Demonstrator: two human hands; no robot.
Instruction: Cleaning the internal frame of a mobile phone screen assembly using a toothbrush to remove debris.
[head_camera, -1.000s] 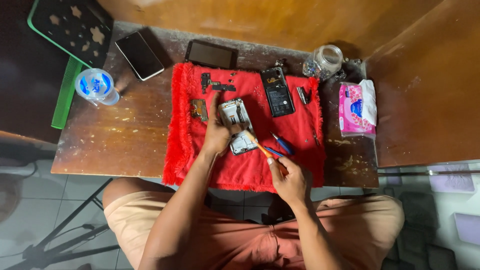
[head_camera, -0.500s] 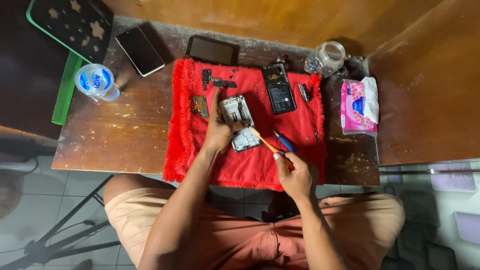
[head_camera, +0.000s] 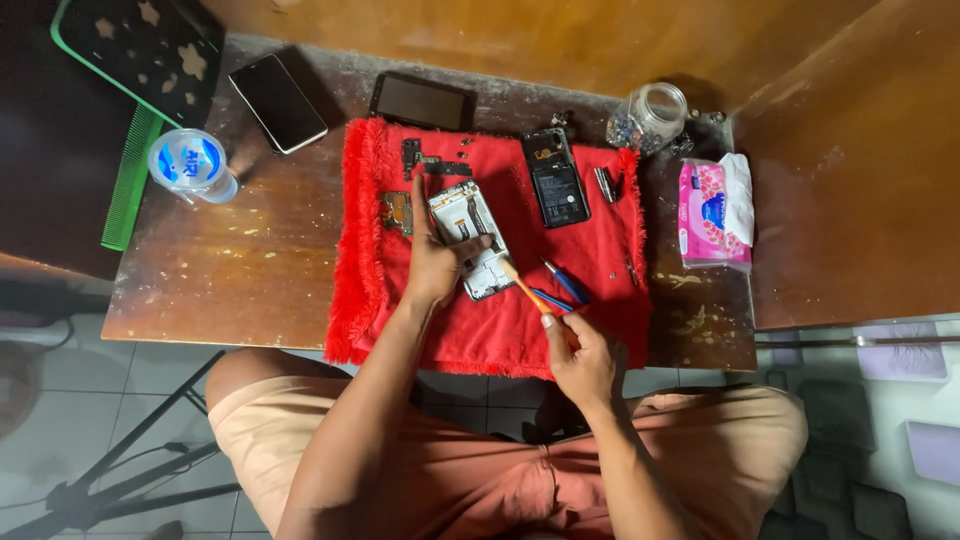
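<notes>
lying on the red cloth (head_camera: 600, 290), the opened phone frame (head_camera: 468, 238) is gripped by the left hand (head_camera: 438, 262); the right hand (head_camera: 580, 352), near it, pinches an orange brush (head_camera: 524, 286) touching it.

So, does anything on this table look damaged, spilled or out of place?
Nothing looks spilled. The opened phone frame under the left hand lies in pieces by intent, its parts spread on the red towel. The right hand holds an orange brush to it. The tabletop is scuffed and speckled.
</notes>
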